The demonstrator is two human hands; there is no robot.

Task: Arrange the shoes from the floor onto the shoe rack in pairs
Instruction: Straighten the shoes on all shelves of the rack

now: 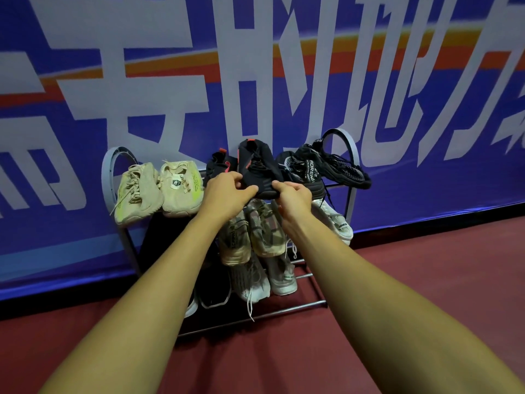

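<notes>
A black shoe with red trim (257, 163) lies on the top shelf of the grey metal shoe rack (112, 172). My left hand (227, 191) and my right hand (294, 196) both grip its near end. Its black partner (220, 166) sits just to its left. A beige pair (159, 191) fills the shelf's left side. A black-and-white mesh pair (326, 166) fills the right side. The middle shelf holds a tan pair (252, 237) and a white shoe (335, 220). Black shoes (213, 291) and a grey-white pair (264, 280) sit on the bottom shelf.
The rack stands against a blue banner wall (255, 81) with large white letters. Dark red floor (426, 280) spreads in front and to the right. The bottom shelf's chrome rails (298, 307) show at their right end.
</notes>
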